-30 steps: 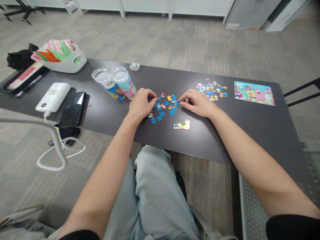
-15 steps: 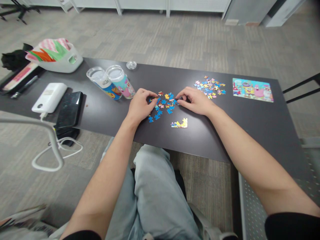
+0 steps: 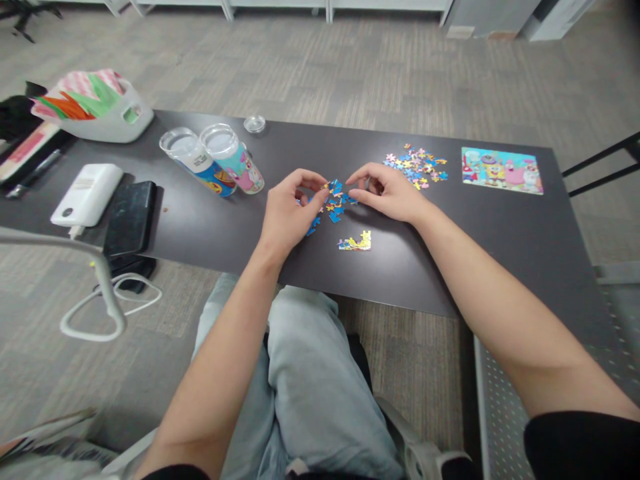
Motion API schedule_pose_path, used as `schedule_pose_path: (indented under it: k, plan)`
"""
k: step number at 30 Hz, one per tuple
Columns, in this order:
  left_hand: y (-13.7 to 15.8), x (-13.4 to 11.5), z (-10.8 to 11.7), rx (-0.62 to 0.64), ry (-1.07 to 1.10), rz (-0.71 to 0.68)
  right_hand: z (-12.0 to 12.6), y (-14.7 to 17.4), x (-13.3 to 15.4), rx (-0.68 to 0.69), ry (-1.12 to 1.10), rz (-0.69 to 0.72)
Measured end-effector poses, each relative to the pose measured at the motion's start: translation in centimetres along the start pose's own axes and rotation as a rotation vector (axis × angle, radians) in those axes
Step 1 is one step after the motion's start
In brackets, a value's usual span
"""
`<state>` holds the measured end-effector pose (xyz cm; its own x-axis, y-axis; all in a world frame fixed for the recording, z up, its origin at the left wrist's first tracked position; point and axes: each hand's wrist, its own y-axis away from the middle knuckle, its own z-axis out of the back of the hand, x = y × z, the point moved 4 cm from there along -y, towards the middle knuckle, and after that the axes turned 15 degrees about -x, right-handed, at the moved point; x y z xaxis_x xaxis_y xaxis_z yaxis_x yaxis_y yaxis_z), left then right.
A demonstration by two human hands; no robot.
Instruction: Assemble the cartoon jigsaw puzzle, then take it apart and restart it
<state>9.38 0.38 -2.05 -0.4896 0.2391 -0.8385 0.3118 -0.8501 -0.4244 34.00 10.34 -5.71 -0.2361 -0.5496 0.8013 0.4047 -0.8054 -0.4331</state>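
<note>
My left hand is at the left side of a loose pile of mostly blue jigsaw puzzle pieces. Its thumb and forefinger pinch together at a small puzzle piece, partly hidden by the fingertips. Across the pile, my right hand has its thumb and forefinger apart, tips close to the blue pieces, with no piece visible between them. Nearer me lies a small joined section of yellow puzzle. Some of the pile is hidden behind my left hand.
A second heap of pieces lies beyond my right hand, left of a cartoon picture card. Two clear-topped printed canisters, a round lid, a white power bank, a black phone and a white basket are leftward.
My left hand has moved right over the pile, now covering its left pieces. My right hand's fingertips have lifted slightly from the pieces. The whole view has shifted a little.
</note>
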Motion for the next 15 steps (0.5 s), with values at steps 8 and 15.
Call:
schedule_pose_path:
  k: [8, 15]
  plan:
    - [2.0, -0.9, -3.4, -0.055, 0.259, 0.108, -1.3, 0.0, 0.5, -0.021, -0.341, -0.161]
    - [4.3, -1.4, -2.1, 0.007, -0.034, -0.072, 0.6, -0.4, 0.8, 0.011, -0.372, -0.237]
